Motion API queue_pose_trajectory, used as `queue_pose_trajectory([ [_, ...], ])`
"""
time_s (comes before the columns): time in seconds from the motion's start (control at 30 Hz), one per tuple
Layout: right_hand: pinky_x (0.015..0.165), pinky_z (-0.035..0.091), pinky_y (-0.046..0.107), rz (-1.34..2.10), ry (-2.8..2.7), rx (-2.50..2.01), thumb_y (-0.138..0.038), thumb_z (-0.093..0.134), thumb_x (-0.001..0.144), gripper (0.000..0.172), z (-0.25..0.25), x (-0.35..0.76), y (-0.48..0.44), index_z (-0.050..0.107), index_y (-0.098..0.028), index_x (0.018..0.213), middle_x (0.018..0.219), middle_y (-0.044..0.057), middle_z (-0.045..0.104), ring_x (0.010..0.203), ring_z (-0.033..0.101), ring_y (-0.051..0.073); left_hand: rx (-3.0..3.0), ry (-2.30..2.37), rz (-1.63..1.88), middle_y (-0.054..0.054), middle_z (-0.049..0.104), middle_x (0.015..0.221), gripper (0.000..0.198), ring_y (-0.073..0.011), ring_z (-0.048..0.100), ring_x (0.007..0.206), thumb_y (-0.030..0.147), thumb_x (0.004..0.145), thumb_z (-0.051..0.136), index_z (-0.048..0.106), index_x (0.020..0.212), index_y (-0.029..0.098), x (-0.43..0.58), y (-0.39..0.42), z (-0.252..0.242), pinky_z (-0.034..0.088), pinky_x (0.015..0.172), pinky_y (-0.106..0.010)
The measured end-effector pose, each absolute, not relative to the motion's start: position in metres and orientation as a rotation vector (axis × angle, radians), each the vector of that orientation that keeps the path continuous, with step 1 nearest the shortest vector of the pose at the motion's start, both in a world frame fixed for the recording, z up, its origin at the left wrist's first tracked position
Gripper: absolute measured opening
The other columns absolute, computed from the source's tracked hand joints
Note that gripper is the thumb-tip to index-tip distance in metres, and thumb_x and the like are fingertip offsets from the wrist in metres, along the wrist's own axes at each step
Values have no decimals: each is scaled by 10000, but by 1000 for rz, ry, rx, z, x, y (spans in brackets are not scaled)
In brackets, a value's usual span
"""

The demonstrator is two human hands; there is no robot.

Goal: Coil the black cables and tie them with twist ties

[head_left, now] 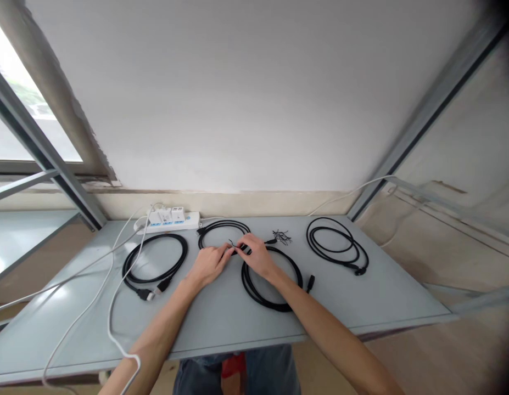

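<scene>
My left hand (210, 262) and my right hand (256, 254) meet over the top of a coiled black cable (270, 299) in the middle of the grey table (394, 296). Both hands pinch a thin black twist tie (231, 244) where it wraps the coil's upper edge. My fingers are closed around the tie and the cable strands. Just behind my hands lies another black cable coil (223, 227).
A black coil with plugs (155, 263) lies at the left and another coil (336, 247) at the right. A small heap of black ties (282, 237) sits behind my right hand. A white power strip (168, 220) with white cords (110, 307) stands at the back left.
</scene>
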State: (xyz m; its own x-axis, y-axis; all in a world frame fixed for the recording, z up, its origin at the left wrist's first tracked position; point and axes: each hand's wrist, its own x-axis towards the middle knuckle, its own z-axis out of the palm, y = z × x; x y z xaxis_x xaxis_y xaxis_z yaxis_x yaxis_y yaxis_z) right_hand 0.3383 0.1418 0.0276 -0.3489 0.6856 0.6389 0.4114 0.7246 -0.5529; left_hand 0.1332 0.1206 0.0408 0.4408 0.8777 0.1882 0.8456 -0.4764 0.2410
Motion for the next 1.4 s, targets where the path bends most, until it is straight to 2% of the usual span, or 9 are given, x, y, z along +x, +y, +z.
queue_pose_trajectory([
  [0.23,808,537,339,583,-1804,-866,-396,691,964,182,29,337,140,674,-231,889,866,29,712,809,664,198,2530,1569,503,-71,752,827,452,-222,730,793,408,1116,269,657,992,212,134,122,39,397,674,-287],
  [0.43,842,564,345,873,-1598,-825,-516,722,924,302,32,332,139,627,-233,881,869,35,748,858,736,218,2513,1510,544,-63,773,861,471,-215,733,822,424,1116,272,697,1050,231,134,123,34,380,672,-280],
  [0.6,787,553,328,950,-1572,-823,-528,737,903,333,34,326,134,592,-232,850,767,7,718,765,716,197,2521,1503,491,-70,781,907,477,-233,740,856,417,1115,268,710,1092,239,134,125,34,396,679,-290],
  [0.73,778,528,317,867,-1545,-867,-498,721,914,308,37,328,133,591,-228,844,724,-15,669,716,667,176,2555,1508,489,-72,778,898,481,-250,740,867,504,1105,294,680,1245,253,132,125,35,432,708,-297],
  [0.9,875,514,342,748,-1576,-904,-446,677,951,257,42,333,134,589,-227,848,805,14,703,835,684,200,2695,1457,466,-91,773,918,477,-250,736,884,459,1114,290,684,1009,211,130,128,32,467,821,-328],
  [1.03,903,526,350,805,-1596,-850,-465,640,974,265,42,331,133,554,-236,873,915,38,737,909,709,208,2714,1483,453,-100,776,918,440,-252,738,864,422,1116,300,662,995,205,129,128,31,466,794,-331],
  [1.1,904,528,348,827,-1609,-835,-463,644,975,262,41,330,132,547,-238,881,895,35,746,898,714,206,2715,1498,425,-99,773,902,434,-257,740,854,425,1115,304,662,1006,206,129,127,32,458,750,-325],
  [1.27,741,524,303,835,-1598,-854,-490,660,965,283,39,330,131,585,-231,876,687,-22,647,668,631,165,2720,1464,363,-95,767,908,401,-261,741,854,448,1105,350,665,1039,209,130,125,32,455,712,-311],
  [1.4,600,465,270,811,-1575,-949,-537,679,934,333,33,331,135,613,-220,857,673,-24,606,595,561,146,2744,1467,356,-108,760,945,389,-262,732,890,410,1104,355,672,1040,194,131,126,32,483,768,-320],
])
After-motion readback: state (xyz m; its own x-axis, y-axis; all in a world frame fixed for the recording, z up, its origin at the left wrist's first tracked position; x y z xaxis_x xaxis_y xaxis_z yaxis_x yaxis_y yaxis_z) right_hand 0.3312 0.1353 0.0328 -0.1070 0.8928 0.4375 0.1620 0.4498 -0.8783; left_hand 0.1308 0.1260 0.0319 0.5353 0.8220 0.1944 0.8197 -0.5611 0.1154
